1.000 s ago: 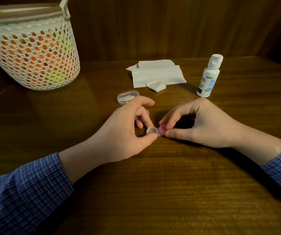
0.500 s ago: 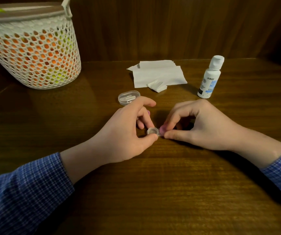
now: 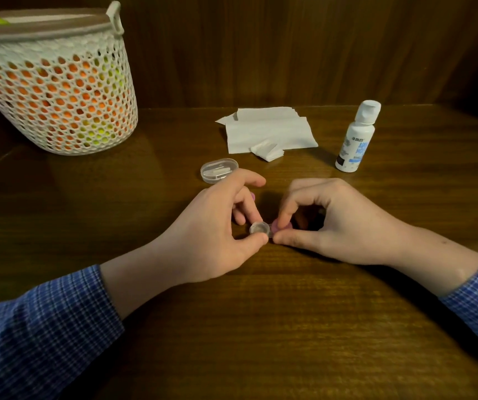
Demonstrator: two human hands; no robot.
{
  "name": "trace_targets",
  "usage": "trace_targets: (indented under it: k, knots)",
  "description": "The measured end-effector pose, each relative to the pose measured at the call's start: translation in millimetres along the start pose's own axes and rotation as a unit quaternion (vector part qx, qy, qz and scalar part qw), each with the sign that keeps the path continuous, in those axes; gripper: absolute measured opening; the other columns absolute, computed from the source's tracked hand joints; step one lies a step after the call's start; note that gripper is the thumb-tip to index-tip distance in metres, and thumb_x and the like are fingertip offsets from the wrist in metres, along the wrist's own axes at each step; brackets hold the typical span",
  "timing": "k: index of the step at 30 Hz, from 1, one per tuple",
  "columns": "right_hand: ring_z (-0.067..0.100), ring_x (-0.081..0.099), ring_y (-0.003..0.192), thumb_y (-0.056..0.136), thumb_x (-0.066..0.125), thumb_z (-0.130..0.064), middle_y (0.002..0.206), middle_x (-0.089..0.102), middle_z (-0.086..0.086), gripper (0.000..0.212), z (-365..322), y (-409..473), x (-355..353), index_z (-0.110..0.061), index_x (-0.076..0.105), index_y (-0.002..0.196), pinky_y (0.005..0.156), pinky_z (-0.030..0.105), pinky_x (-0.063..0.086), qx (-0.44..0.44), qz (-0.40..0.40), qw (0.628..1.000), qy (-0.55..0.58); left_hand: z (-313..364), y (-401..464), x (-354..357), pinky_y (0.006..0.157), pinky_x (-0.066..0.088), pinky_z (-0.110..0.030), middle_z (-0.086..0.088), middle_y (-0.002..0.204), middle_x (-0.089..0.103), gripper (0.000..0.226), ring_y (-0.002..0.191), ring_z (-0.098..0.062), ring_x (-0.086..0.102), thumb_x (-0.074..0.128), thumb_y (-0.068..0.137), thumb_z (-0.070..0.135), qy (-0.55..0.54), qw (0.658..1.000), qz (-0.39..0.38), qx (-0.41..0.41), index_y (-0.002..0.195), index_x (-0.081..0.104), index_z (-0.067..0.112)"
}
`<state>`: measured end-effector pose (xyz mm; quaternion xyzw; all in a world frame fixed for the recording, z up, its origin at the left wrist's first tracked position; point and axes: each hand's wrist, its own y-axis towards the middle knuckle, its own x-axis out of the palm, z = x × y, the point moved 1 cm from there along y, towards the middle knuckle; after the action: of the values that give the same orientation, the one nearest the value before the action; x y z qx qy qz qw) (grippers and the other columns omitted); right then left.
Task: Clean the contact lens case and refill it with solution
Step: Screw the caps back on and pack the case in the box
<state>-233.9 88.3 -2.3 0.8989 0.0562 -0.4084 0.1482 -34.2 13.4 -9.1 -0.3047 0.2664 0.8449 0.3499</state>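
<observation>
A small contact lens case [image 3: 260, 228] rests on the wooden table [image 3: 260, 327] between my hands. Its left well is uncovered and looks clear. My left hand [image 3: 217, 229] pinches that well between thumb and fingers. A purple cap [image 3: 275, 225] sits on the right well, and my right hand [image 3: 333, 223] grips it with thumb and forefinger. Another bit of purple [image 3: 252, 196] shows behind my left fingers. The white solution bottle [image 3: 357, 137] stands shut at the back right.
White tissues [image 3: 269, 131] lie at the back centre, a small folded piece [image 3: 266, 150] in front of them. A clear oval plastic box [image 3: 219, 170] sits just behind my left hand. A white mesh basket [image 3: 50, 88] stands at the back left against the wooden wall.
My right fingers have curled tighter around the purple cap, the forefinger drawing in. My left hand keeps the same hold on the case.
</observation>
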Motion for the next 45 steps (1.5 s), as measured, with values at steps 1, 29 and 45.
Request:
trace_targets:
  k: [1, 29, 45]
  knots:
    - [0.014, 0.070, 0.093, 0.083, 0.082, -0.030, 0.098, 0.072, -0.011, 0.008, 0.5, -0.1, -1.0, -0.026, 0.079, 0.089, 0.079, 0.037, 0.059, -0.004, -0.008, 1.000, 0.008, 0.2, 0.0, 0.0, 0.088, 0.048, -0.015, 0.017, 0.093, 0.072, 0.072, 0.108, -0.001, 0.063, 0.083, 0.082, 0.024, -0.001, 1.000, 0.000, 0.000, 0.144, 0.047, 0.023]
    - [0.008, 0.071, 0.097, 0.079, 0.081, -0.035, 0.099, 0.076, -0.012, 0.012, -2.3, 1.7, -5.7, -0.025, 0.081, 0.086, 0.084, 0.032, 0.060, -0.004, -0.020, 1.000, 0.006, 2.2, 1.3, -1.2, 0.080, 0.055, -0.018, 0.009, 0.089, 0.073, 0.058, 0.091, -0.001, 0.068, 0.085, 0.081, 0.019, -0.012, 1.000, -0.003, -0.001, 0.130, 0.055, 0.016]
    - [0.007, 0.071, 0.098, 0.078, 0.084, -0.032, 0.100, 0.075, -0.011, 0.012, -2.6, 1.6, -4.7, -0.022, 0.077, 0.079, 0.083, 0.033, 0.060, -0.009, -0.012, 1.000, -0.002, 3.3, 0.7, -1.5, 0.077, 0.057, -0.029, 0.008, 0.089, 0.072, 0.052, 0.088, -0.007, 0.070, 0.084, 0.082, 0.018, -0.011, 1.000, -0.009, -0.003, 0.126, 0.057, 0.017]
